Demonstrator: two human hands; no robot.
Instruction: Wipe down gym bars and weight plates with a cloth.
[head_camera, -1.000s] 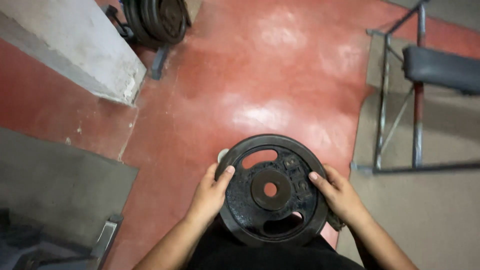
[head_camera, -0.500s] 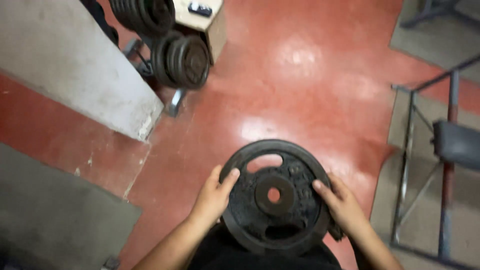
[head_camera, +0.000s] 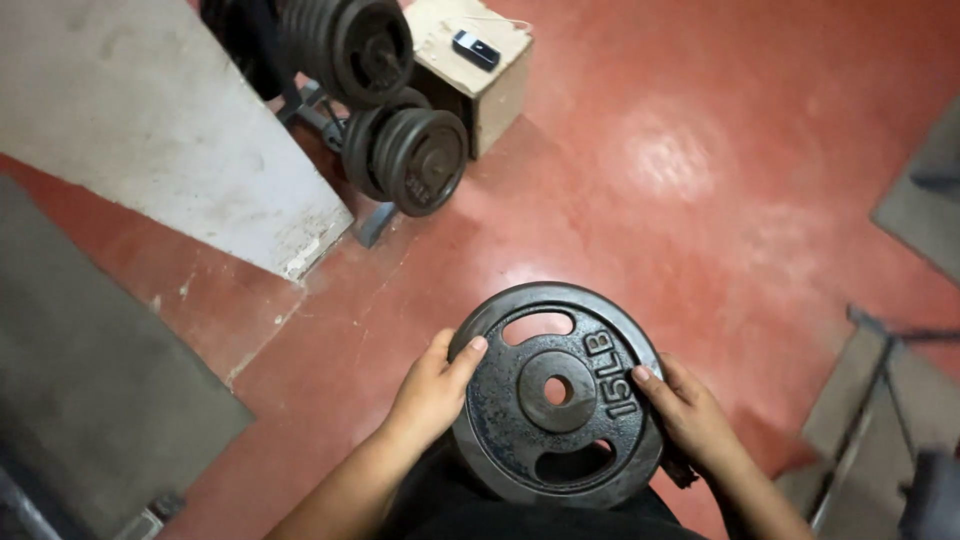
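A black cast-iron weight plate, with a centre hole and curved grip slots, is carried flat in front of the body above a red floor. The left hand is closed over the plate's left rim, thumb lying on the upper face and fingers hidden beneath; the right hand clasps the right rim in the same way. The plate thus lies between the two hands, touching both, its near edge close to the torso. Likely hazard: both holds are on the smooth outer rim rather than through the slots, so a slipping palm could let the heavy plate tip and drop toward the feet. A rack of stacked plates and a wooden box stand well apart, ahead and to the left.
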